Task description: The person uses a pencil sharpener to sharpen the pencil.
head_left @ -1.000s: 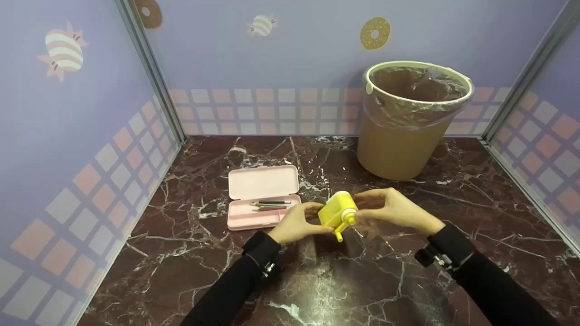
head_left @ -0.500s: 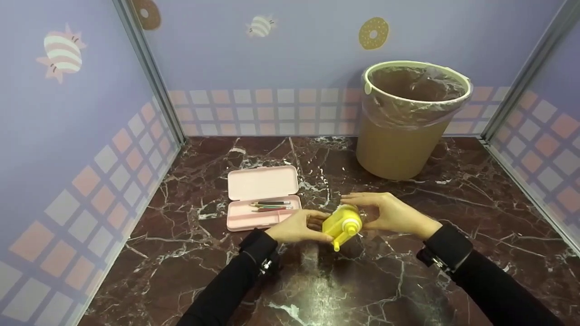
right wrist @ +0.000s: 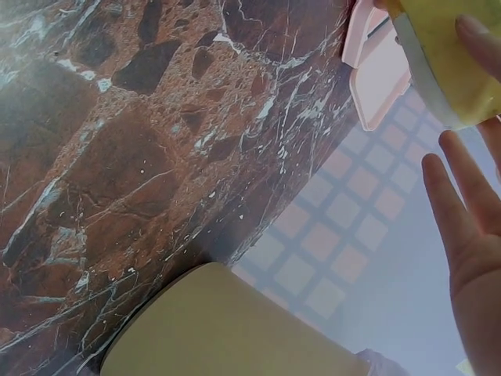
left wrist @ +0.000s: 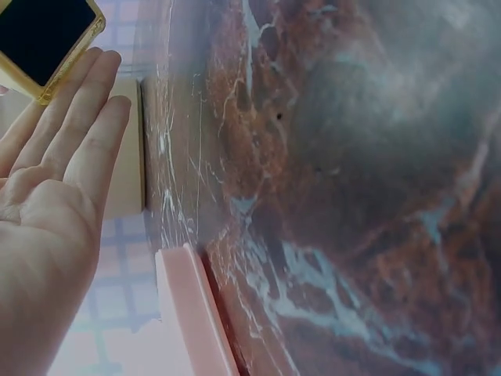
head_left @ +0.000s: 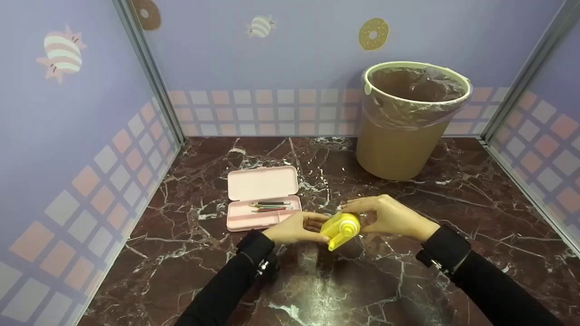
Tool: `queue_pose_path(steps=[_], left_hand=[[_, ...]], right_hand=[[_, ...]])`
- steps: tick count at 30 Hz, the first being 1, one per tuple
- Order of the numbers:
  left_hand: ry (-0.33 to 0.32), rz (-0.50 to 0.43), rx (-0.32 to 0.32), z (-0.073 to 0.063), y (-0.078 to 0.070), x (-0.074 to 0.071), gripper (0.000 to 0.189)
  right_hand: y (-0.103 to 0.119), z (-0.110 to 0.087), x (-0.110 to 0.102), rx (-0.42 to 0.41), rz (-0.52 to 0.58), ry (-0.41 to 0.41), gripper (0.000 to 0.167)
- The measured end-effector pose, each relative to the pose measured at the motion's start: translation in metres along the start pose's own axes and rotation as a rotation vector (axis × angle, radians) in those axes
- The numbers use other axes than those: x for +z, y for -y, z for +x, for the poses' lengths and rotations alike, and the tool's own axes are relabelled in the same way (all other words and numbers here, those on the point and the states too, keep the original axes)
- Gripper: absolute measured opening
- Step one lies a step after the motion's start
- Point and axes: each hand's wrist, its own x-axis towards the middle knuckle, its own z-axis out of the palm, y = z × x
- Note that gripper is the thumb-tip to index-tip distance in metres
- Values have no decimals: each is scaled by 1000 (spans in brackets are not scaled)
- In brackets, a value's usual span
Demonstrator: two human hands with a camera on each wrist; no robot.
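Observation:
A yellow hand-crank pencil sharpener (head_left: 331, 225) is held over the table between both hands, its crank (head_left: 336, 242) side facing the wearer. My left hand (head_left: 293, 227) pinches its left side, thumb in front and fingers behind. My right hand (head_left: 393, 218) is at its right side, with thumb and fingers curved about the body. In the left wrist view the sharpener shows a dark square base (left wrist: 45, 35) with a yellow rim. A fingertip presses the yellow body (right wrist: 438, 31) in the right wrist view, while other fingers stand off below it.
Just left of the hands lies a pink pencil case (head_left: 263, 181), lid folded back, with several pencils (head_left: 272, 206) inside. A tan bin (head_left: 394, 154) with a clear liner stands at the back right. Small white flecks (head_left: 322, 179) dot the marble table (head_left: 204, 280). Patterned panels (head_left: 272, 63) wall it in.
The sharpener has come lower and tilted, so its crank side points more toward the wearer. My right fingers have shifted over its far upper side. Case and bin stay put.

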Motion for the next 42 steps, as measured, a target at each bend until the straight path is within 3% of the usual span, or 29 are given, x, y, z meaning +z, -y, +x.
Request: queue_pose_path(steps=[7, 12, 19, 27, 33, 42], left_hand=[[-43, -50, 56, -5, 6, -7, 57], [-36, -37, 106, -10, 5, -11, 62], [-9, 69, 91, -11, -11, -6, 74], [-126, 236, 81, 1, -12, 10, 62], [-152, 262, 70, 6, -12, 17, 56], [-202, 417, 71, 6, -6, 26, 55]], right_hand=[[2, -1, -3, 87, 37, 4, 50], [1, 0, -2, 91, -22, -31, 42], [4, 7, 3, 140, -75, -31, 39], [10, 15, 11, 152, -81, -10, 39], [11, 18, 17, 131, -76, 18, 37], [9, 20, 27, 75, -115, 24, 27]])
